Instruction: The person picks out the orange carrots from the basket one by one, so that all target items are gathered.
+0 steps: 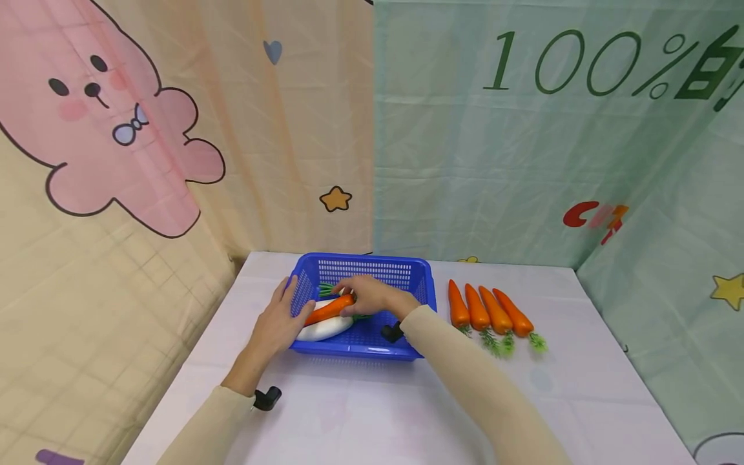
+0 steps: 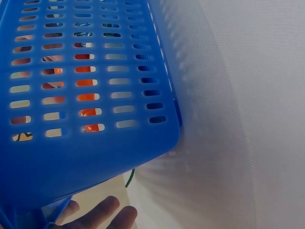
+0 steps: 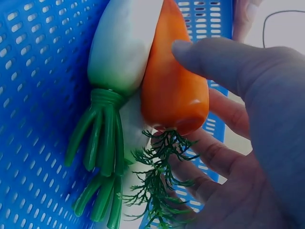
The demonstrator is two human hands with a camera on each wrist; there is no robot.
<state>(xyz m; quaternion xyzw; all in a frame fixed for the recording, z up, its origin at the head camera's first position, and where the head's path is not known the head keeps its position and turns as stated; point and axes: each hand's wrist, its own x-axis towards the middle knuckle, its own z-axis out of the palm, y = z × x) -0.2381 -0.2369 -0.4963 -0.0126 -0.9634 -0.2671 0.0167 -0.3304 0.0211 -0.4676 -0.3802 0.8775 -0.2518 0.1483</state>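
A blue plastic basket [image 1: 360, 349] stands on the table, with white radishes [image 1: 321, 330] lying in its left part. Across them rests an orange carrot [image 1: 329, 311]. My right hand [image 1: 372, 294] reaches into the basket and grips the leafy end of this carrot; in the right wrist view, its thumb lies on top and its fingers pass beneath. The radishes' green stems [image 3: 102, 133] show beside the carrot's leaves. My left hand [image 1: 279, 321] holds the basket's left rim, thumb on the inner side and fingers outside. In the left wrist view its fingertips [image 2: 125, 217] show beyond the slotted wall.
Right of the basket, several carrots [image 1: 478, 309] lie side by side on the white-covered table [image 1: 581, 387], leaves toward me. Printed curtains [image 1: 465, 161] close off the back and both sides. A black device [image 1: 267, 398] is on the left wrist.
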